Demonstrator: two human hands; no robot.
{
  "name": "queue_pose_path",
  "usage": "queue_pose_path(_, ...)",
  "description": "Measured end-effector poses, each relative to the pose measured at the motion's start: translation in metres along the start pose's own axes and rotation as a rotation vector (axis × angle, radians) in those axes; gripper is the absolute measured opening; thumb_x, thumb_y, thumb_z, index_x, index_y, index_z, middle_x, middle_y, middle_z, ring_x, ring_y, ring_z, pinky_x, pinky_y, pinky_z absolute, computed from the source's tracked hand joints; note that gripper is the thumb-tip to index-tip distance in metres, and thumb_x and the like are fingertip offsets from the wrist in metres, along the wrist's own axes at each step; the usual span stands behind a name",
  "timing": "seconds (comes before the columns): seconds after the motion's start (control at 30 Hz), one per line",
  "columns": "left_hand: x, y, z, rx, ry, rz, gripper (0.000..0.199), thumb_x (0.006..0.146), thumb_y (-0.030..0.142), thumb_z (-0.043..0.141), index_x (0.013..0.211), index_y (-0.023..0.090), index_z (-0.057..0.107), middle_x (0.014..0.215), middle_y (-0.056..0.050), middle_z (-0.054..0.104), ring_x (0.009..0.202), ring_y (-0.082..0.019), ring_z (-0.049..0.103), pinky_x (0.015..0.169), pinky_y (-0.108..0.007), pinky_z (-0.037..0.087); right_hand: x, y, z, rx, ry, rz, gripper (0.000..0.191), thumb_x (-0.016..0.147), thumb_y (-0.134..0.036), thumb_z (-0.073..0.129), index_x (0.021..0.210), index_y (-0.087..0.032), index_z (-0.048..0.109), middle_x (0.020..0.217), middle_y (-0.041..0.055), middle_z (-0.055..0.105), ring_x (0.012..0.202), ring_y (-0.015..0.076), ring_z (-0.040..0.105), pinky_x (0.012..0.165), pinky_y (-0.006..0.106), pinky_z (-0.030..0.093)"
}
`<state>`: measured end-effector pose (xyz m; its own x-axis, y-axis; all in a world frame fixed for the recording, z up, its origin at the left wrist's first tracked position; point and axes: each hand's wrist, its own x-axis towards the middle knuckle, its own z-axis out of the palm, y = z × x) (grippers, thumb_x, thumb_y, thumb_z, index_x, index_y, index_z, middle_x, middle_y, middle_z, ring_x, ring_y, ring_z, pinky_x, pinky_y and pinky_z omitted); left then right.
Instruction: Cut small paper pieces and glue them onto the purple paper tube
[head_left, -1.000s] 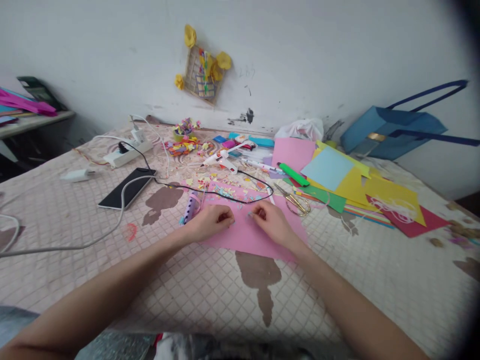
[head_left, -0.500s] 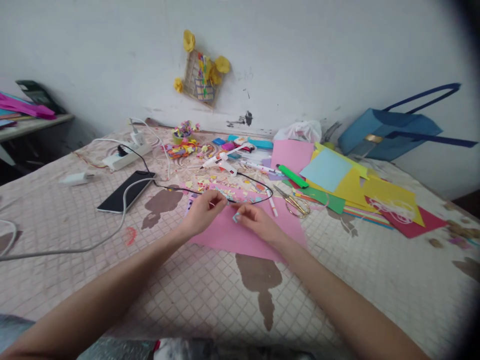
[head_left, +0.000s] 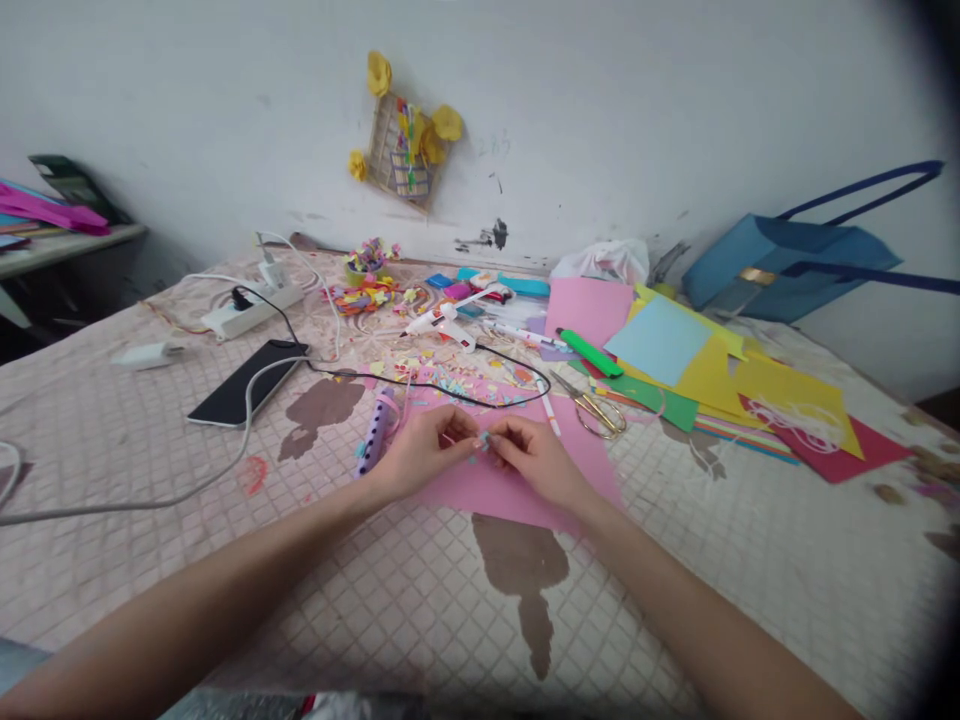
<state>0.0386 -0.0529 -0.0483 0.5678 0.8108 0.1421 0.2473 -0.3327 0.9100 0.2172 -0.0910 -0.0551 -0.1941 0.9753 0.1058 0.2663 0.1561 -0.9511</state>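
Note:
A tiny light-blue paper piece [head_left: 484, 441] is between the fingertips of both hands, above a pink sheet [head_left: 487, 497]. My left hand [head_left: 431, 448] is pinched, its fingertips at the left side of the piece. From the right, my right hand [head_left: 532, 452] pinches the same small piece. Just left of my left hand lies a purple dotted roll [head_left: 375, 435]. Small coloured paper scraps [head_left: 457, 385] are scattered behind the hands, with a black cable across them. Further back rests a white glue gun [head_left: 446, 322].
Gold scissors [head_left: 598, 410], a green cutter [head_left: 590, 353] and coloured sheets [head_left: 709, 375] lie at right, before a blue bag [head_left: 787, 265]. At left are a black phone [head_left: 247, 383], a power strip [head_left: 251, 312] and a grey cable [head_left: 187, 498]. A small flower pot [head_left: 367, 268] stands behind.
My left hand has moved right and down, bringing its fingertips to the blue piece at my right fingertips. More of the purple roll now shows. The view has shifted slightly.

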Motion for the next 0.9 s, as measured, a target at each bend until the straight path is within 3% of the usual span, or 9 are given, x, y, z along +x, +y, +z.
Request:
queue_pose_path(0.17, 0.001, -0.001, 0.002, -0.133, 0.021, -0.039, 0.009, 0.074, 0.020, 0.059, 0.077, 0.012, 0.056, 0.068, 0.000, 0.057, 0.062, -0.009, 0.053, 0.057, -0.021, 0.042, -0.005, -0.006, 0.002, 0.062, -0.027, 0.038, 0.017, 0.081, -0.033, 0.054, 0.075, -0.018, 0.057, 0.062, -0.0029, 0.052, 0.054, 0.0112, 0.049, 0.053, 0.024, 0.041)
queue_pose_path(0.33, 0.001, 0.004, 0.000, -0.259, -0.076, -0.037, 0.006, 0.078, 0.017, 0.053, 0.081, 0.012, 0.055, 0.072, -0.001, 0.056, 0.064, -0.010, 0.054, 0.058, -0.022, 0.045, -0.007, -0.008, 0.001, 0.165, -0.022, 0.145, 0.021, 0.080, -0.034, 0.056, 0.068, -0.018, 0.052, 0.056, -0.0050, 0.049, 0.047, 0.0090, 0.046, 0.048, 0.022, 0.039)
queue_pose_path(0.53, -0.003, 0.007, 0.000, -0.088, -0.074, 0.068, 0.016, 0.074, 0.010, 0.053, 0.087, 0.015, 0.061, 0.088, -0.005, 0.061, 0.080, -0.013, 0.057, 0.074, -0.026, 0.047, -0.010, -0.008, 0.002, 0.201, -0.020, 0.166, 0.024, 0.082, -0.038, 0.054, 0.068, -0.018, 0.053, 0.055, -0.0045, 0.050, 0.047, 0.0088, 0.047, 0.047, 0.022, 0.039)
queue_pose_path(0.67, -0.004, 0.010, 0.000, -0.093, -0.049, 0.045, 0.009, 0.075, 0.013, 0.056, 0.082, 0.014, 0.063, 0.084, -0.005, 0.062, 0.077, -0.014, 0.057, 0.072, -0.026, 0.046, -0.011, -0.006, 0.001, 0.201, -0.016, 0.141, 0.030, 0.085, -0.043, 0.049, 0.070, -0.018, 0.054, 0.056, -0.0035, 0.051, 0.047, 0.0093, 0.048, 0.048, 0.023, 0.040)
queue_pose_path(0.9, -0.003, 0.009, -0.001, -0.165, -0.064, 0.014, 0.007, 0.076, 0.019, 0.061, 0.079, 0.012, 0.063, 0.081, -0.005, 0.062, 0.075, -0.014, 0.057, 0.071, -0.026, 0.044, -0.014, -0.011, 0.000, 0.194, -0.033, 0.142, 0.019, 0.082, -0.034, 0.054, 0.072, -0.018, 0.053, 0.056, -0.0045, 0.049, 0.048, 0.0091, 0.047, 0.049, 0.023, 0.040)
